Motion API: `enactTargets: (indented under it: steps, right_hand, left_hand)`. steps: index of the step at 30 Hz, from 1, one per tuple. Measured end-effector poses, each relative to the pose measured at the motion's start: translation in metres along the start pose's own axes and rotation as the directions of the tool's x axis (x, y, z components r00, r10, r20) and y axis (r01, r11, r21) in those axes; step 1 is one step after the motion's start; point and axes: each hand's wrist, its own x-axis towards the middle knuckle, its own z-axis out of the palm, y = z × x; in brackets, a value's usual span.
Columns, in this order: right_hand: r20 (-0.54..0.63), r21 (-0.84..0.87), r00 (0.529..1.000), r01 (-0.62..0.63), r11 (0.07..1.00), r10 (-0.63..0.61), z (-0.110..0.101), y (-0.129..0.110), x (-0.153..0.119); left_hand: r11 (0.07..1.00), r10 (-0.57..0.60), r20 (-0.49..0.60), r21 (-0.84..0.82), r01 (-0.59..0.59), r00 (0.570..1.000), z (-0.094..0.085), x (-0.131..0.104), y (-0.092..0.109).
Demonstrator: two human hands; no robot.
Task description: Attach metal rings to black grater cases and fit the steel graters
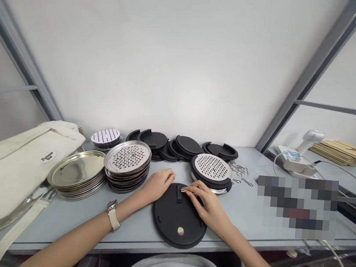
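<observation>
A black round disc lies flat at the front of the table, with a short black strap near its far edge and a small round sticker on its near part. My left hand is closed at the disc's far left edge, its fingers bent together over the rim. Between the thumb and fingers of my right hand is a small silver metal clip, held against the strap. The clip's far end is partly covered by my fingers. Just beyond my right hand sits a perforated metal plate in a black holder.
Stacks of perforated plates and gold-rimmed metal lids stand at left, beside a cream bag. Black round holders line the wall. Several loose metal clips lie at right, near a white scanner.
</observation>
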Motion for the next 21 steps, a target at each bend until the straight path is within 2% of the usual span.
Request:
enactTargets:
  steps: [3,5,6,7,8,9,10,11,12,15,21]
  right_hand:
    - [0.002,0.025,1.000,-0.014,1.000,0.014,0.000,0.003,-0.001]
    - [-0.007,0.040,1.000,-0.018,0.999,0.018,0.001,0.003,-0.001]
    - [-0.013,0.047,1.000,-0.020,0.999,0.020,0.001,0.004,-0.002]
    - [-0.019,0.053,1.000,-0.021,0.998,0.022,0.001,0.004,-0.002]
    - [-0.025,0.058,0.999,-0.022,0.998,0.024,0.001,0.004,-0.002]
    - [-0.029,0.062,0.999,-0.024,0.998,0.026,0.001,0.005,-0.002]
    - [-0.032,0.064,0.999,-0.027,0.998,0.029,0.001,0.006,-0.002]
    - [-0.033,0.064,0.999,-0.031,0.997,0.034,0.001,0.006,-0.002]
    - [-0.033,0.063,0.999,-0.037,0.997,0.039,0.001,0.007,-0.003]
    - [-0.035,0.055,0.997,-0.069,0.996,0.071,0.005,0.006,-0.005]
    - [0.008,0.124,0.982,-0.189,0.974,0.189,0.018,-0.010,-0.020]
  left_hand:
    - [0.991,-0.012,-0.109,0.132,0.027,0.994,-0.007,-0.007,0.008]
    - [0.981,0.083,-0.115,0.186,-0.061,0.990,-0.013,-0.015,0.018]
    - [0.970,0.164,-0.076,0.191,-0.147,0.983,-0.015,-0.020,0.023]
    - [0.947,0.272,-0.015,0.182,-0.265,0.962,-0.016,-0.025,0.028]
    - [0.900,0.399,0.081,0.155,-0.407,0.914,-0.016,-0.030,0.033]
    - [0.842,0.506,0.170,0.116,-0.527,0.846,-0.016,-0.034,0.037]
    - [0.800,0.568,0.224,0.074,-0.595,0.792,-0.015,-0.037,0.040]
    - [0.788,0.586,0.260,0.040,-0.615,0.768,-0.014,-0.039,0.042]
    - [0.801,0.572,0.276,0.014,-0.598,0.772,-0.013,-0.039,0.042]
    - [0.882,0.462,0.290,-0.049,-0.469,0.838,-0.015,-0.034,0.039]
    - [0.913,0.404,0.345,-0.097,-0.396,0.847,-0.028,-0.021,0.023]
